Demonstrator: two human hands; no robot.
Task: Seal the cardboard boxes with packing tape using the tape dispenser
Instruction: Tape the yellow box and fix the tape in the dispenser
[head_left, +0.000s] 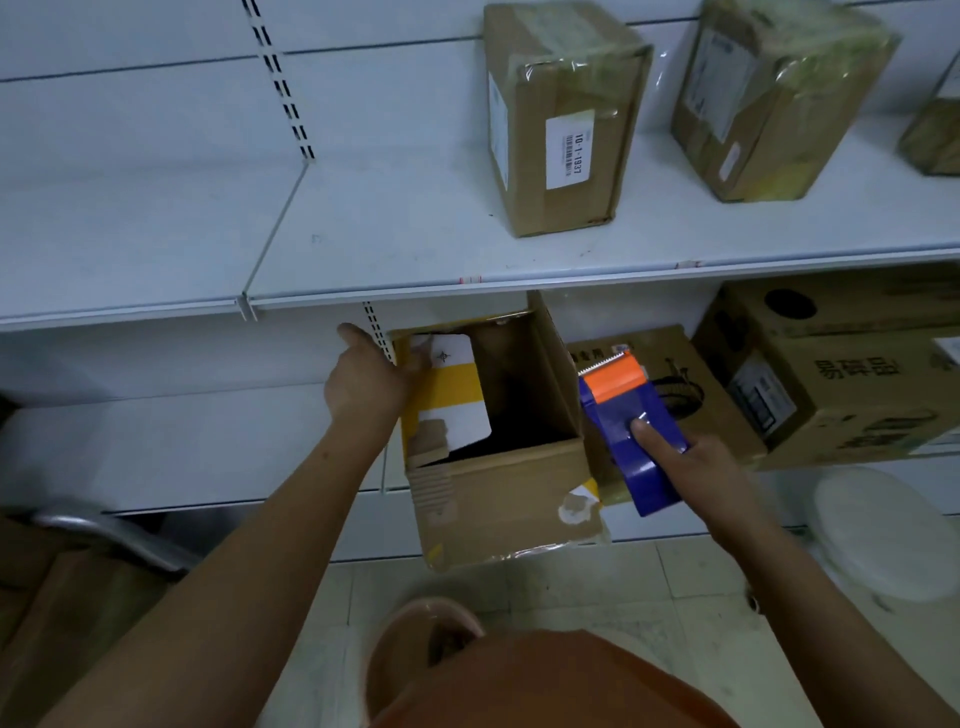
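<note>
An open cardboard box (498, 499) with a dark inside juts out past the front of the lower shelf, its flaps up. My left hand (366, 382) grips its left flap, which has a yellow and white printed face. To the right of the box, my right hand (696, 457) holds a blue tape dispenser (631, 431) with an orange guard and a toothed blade at its far end. The dispenser hovers beside the box's right wall, apart from the flaps.
Two taped boxes (561, 114) (774, 98) stand on the upper white shelf (395, 228). A large printed carton (841, 374) and a flat box (675, 374) fill the lower shelf at right. A white round lid (883, 530) lies on the floor.
</note>
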